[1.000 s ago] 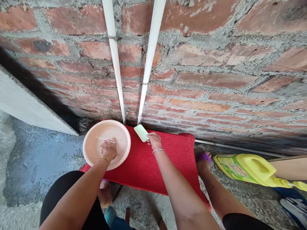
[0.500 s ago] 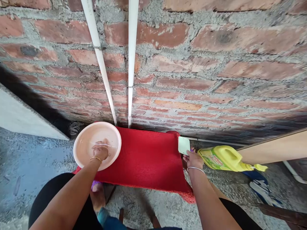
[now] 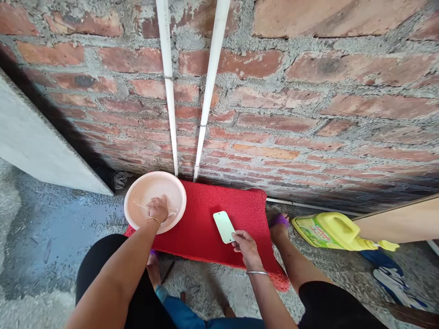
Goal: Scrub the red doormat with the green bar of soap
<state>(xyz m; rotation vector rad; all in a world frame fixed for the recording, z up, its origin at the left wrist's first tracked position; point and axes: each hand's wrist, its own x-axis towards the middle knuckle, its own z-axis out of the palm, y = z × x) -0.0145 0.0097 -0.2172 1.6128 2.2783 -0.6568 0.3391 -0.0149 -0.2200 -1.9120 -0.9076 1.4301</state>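
My left hand [image 3: 158, 209], with a thin gold bangle at the wrist, reaches into a pale pink basin [image 3: 128, 201] holding some water. Its fingers look stretched out and apart in the water, and nothing shows in them. In my right hand [image 3: 245, 244] is a pale green, flat rectangular piece [image 3: 224, 227] with rounded corners and a small hole near each end. Thumb and fingers pinch its lower right corner, above the red cloth [image 3: 202, 201] covering a low bench. The basin stands on the left end of this cloth.
A yellow detergent jug [image 3: 325, 230] lies on the rough floor at right, with blue-and-white footwear [image 3: 394, 283] near it. Behind the bench rises a brick wall [image 3: 254, 123] with two white pipes [image 3: 170, 100]. A grey slab [image 3: 44, 141] leans at left.
My right hand has brought the pale green piece leftward from beyond the bench's right edge to over the red cloth. My left hand stays in the basin. The view has shifted a little.
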